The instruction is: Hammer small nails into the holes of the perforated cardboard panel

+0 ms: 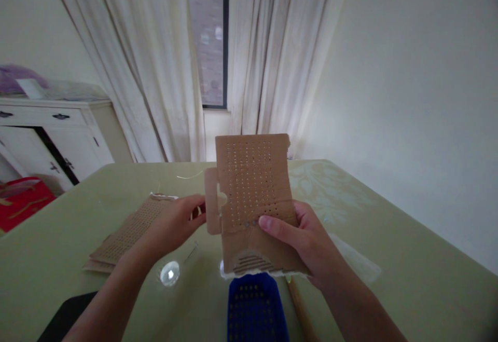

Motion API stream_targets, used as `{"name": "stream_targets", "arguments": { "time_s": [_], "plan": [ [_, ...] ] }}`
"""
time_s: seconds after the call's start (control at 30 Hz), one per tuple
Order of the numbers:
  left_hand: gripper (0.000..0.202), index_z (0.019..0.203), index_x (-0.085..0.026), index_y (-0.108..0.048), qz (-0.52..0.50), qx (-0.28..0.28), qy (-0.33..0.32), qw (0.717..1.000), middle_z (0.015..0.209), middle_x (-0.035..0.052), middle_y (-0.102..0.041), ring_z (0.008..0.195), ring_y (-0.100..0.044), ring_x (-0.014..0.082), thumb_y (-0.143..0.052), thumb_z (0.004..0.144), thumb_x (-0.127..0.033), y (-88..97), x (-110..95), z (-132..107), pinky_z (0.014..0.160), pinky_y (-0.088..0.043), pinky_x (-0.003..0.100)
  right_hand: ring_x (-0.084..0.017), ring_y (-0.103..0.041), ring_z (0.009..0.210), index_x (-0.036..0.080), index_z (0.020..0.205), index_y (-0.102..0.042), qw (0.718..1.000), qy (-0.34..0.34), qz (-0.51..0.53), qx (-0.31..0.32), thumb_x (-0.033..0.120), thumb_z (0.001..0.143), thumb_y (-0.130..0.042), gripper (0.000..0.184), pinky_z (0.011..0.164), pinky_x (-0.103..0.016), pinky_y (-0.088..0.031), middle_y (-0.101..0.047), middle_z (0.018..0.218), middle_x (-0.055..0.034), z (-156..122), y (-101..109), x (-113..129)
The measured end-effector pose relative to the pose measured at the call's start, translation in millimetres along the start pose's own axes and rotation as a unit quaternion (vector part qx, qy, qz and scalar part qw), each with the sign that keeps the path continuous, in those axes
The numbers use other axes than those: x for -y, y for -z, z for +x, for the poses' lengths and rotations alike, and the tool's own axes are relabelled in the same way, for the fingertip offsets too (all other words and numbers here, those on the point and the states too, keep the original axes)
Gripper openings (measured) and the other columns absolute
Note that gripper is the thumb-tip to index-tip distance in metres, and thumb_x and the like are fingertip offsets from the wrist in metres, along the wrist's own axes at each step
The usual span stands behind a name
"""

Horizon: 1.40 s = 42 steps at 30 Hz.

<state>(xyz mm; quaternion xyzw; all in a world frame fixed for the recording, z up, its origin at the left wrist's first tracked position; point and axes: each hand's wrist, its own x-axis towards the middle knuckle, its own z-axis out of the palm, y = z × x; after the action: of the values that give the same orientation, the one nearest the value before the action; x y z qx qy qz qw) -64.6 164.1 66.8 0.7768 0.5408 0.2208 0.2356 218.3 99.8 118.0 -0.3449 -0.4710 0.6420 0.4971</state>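
Observation:
In the head view, a torn brown cardboard sheet [249,186] stands raised above the table, with rows of small holes punched through it. My right hand [299,241] grips its lower right part, thumb on the front face. At its left edge is a pale brown tab [212,201]. My left hand [177,228] is beside that tab, its fingers curled and pinched; what they hold, if anything, is too small to make out. Under my left wrist, more hole-marked cardboard pieces [132,228] lie on the table. Below the sheet is a blue perforated plastic basket [257,311].
A wooden stick [299,305] lies right of the basket. A shiny clear round piece [170,273] and a clear plastic piece [356,259] rest on the pale green table [408,259]. A dark flat object [66,316] is at lower left. Behind are curtains and a white cabinet [73,129].

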Motion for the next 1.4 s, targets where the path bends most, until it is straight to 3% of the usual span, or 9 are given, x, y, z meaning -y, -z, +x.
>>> {"name": "stream_targets", "arguments": {
  "time_s": [0.1, 0.17, 0.4, 0.57, 0.83, 1.03, 1.2, 1.3, 1.4],
  "plan": [
    [0.024, 0.122, -0.023, -0.075, -0.101, -0.068, -0.192, 0.974, 0.122, 0.012, -0.079, 0.109, -0.074, 0.0272, -0.069, 0.099, -0.028, 1.2, -41.6, -15.0, 0.091, -0.065, 0.04, -0.025, -0.083, 0.087, 0.019, 0.104, -0.084, 0.999, -0.001, 0.028, 0.015, 0.037, 0.079, -0.097, 0.034, 0.08, -0.034, -0.065, -0.087, 0.095, -0.0074, -3.4, -3.2, -1.5],
    [0.026, 0.125, -0.027, -0.076, -0.122, -0.095, -0.279, 0.948, 0.116, 0.0097, -0.08, 0.112, -0.075, 0.0273, -0.068, 0.101, -0.02, -4.4, -61.0, -24.3, 0.098, -0.065, 0.042, -0.025, -0.083, 0.086, 0.019, 0.106, -0.083, 0.998, -0.012, 0.047, 0.027, 0.036, 0.078, -0.097, 0.035, 0.08, -0.033, -0.065, -0.087, 0.097, -0.0077, -5.3, -5.2, -2.6],
    [0.023, 0.106, -0.027, -0.079, -0.117, -0.18, -0.326, 0.921, 0.109, 0.0053, -0.08, 0.095, -0.076, 0.022, -0.064, 0.099, -0.011, -17.0, -68.1, -28.7, 0.086, -0.067, 0.036, -0.023, -0.082, 0.079, 0.017, 0.104, -0.082, 0.996, -0.042, 0.076, 0.037, 0.037, 0.076, -0.097, 0.038, 0.077, -0.032, -0.065, -0.086, 0.093, -0.0078, -7.3, -10.2, -1.0],
    [0.025, 0.108, -0.025, -0.077, -0.104, -0.168, -0.321, 0.926, 0.108, 0.0064, -0.08, 0.095, -0.075, 0.0214, -0.061, 0.097, -0.008, -12.9, -67.7, -25.7, 0.081, -0.066, 0.033, -0.023, -0.082, 0.079, 0.016, 0.104, -0.082, 0.996, -0.042, 0.072, 0.03, 0.037, 0.075, -0.097, 0.039, 0.078, -0.033, -0.065, -0.086, 0.094, -0.0087, -5.3, -9.9, -1.7],
    [0.018, 0.079, -0.023, -0.066, 0.003, -0.315, -0.413, 0.855, 0.08, 0.0023, -0.078, 0.072, -0.076, 0.0187, -0.067, 0.094, -0.013, -8.9, -75.7, -25.4, 0.067, -0.062, 0.028, -0.023, -0.082, 0.083, 0.019, 0.107, -0.083, 0.997, -0.027, 0.042, 0.051, 0.038, 0.079, -0.096, 0.036, 0.078, -0.032, -0.064, -0.086, 0.097, -0.0066, -7.9, -8.1, 1.6],
    [0.021, 0.091, -0.024, -0.072, -0.035, -0.301, -0.421, 0.855, 0.095, 0.0042, -0.081, 0.088, -0.079, 0.0191, -0.062, 0.096, -0.006, -14.2, -86.8, -28.5, 0.078, -0.066, 0.028, -0.022, -0.082, 0.083, 0.019, 0.106, -0.082, 0.998, -0.013, 0.02, 0.053, 0.035, 0.081, -0.095, 0.032, 0.077, -0.03, -0.064, -0.086, 0.097, -0.006, -7.1, -10.5, 2.2],
    [0.023, 0.115, -0.023, -0.075, -0.05, -0.24, -0.263, 0.933, 0.101, 0.0059, -0.08, 0.088, -0.076, 0.0214, -0.061, 0.1, -0.014, -13.3, -74.3, -19.8, 0.074, -0.065, 0.031, -0.026, -0.082, 0.084, 0.018, 0.103, -0.081, 0.999, 0.021, -0.036, -0.034, 0.043, 0.08, -0.094, 0.036, 0.074, -0.033, -0.065, -0.086, 0.096, -0.0074, 0.1, -5.7, -1.4],
    [0.017, 0.118, -0.021, -0.07, -0.058, -0.375, -0.16, 0.911, 0.105, 0.0059, -0.076, 0.085, -0.072, 0.0189, -0.061, 0.104, -0.024, -4.9, -63.3, -18.5, 0.075, -0.061, 0.031, -0.028, -0.081, 0.087, 0.018, 0.102, -0.081, 0.983, 0.086, -0.126, -0.107, 0.048, 0.082, -0.092, 0.037, 0.074, -0.035, -0.065, -0.086, 0.1, -0.0087, 3.7, -2.1, -1.4],
    [0.015, 0.119, -0.021, -0.068, -0.026, -0.407, -0.207, 0.889, 0.1, 0.0031, -0.071, 0.086, -0.068, 0.0169, -0.065, 0.104, -0.025, -1.2, -65.6, -25.7, 0.08, -0.058, 0.03, -0.028, -0.08, 0.089, 0.018, 0.104, -0.081, 0.967, 0.12, -0.19, -0.117, 0.046, 0.087, -0.087, 0.033, 0.074, -0.035, -0.065, -0.086, 0.099, -0.0081, 1.6, -3.3, -1.3]
  ]
}}
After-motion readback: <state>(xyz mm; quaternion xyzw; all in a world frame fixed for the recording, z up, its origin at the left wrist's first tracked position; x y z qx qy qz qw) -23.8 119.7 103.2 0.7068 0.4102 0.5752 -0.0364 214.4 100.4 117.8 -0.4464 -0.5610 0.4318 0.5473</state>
